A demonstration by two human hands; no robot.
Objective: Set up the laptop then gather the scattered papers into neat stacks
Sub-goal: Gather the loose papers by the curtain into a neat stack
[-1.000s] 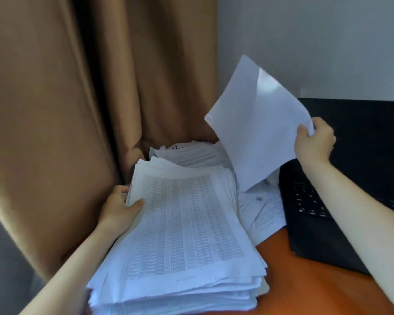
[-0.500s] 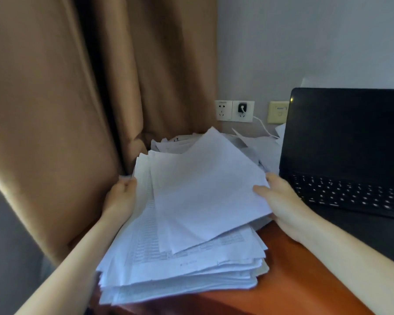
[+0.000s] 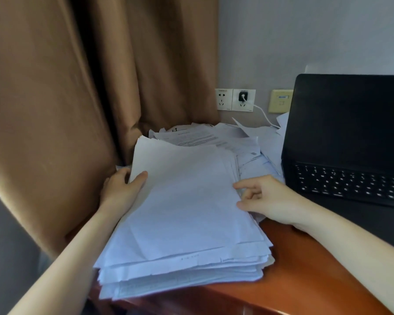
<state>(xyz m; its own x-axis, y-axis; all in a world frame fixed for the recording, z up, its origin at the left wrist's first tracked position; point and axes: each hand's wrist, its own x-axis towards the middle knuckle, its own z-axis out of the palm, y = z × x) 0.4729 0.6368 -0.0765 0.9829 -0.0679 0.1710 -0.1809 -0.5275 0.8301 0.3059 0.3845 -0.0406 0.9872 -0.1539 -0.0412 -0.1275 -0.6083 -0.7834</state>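
Directly between left grip (image 3: pixel 121 189) and right grip (image 3: pixel 267 198), paper stack (image 3: pixel 187 212)

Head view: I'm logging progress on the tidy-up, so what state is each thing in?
laptop, open, screen dark.
paper stack, piled, edges uneven.
loose papers, scattered behind the stack.
left hand, grips the stack's left edge.
right hand, touches the stack's right edge.
charger plug, plugged into the wall socket.

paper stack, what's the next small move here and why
Probably nudge the top sheet square with the right hand. That hand sits at the right edge of the paper stack, holding nothing, while the left hand grips the left edge. The sheets' near edges look ragged.
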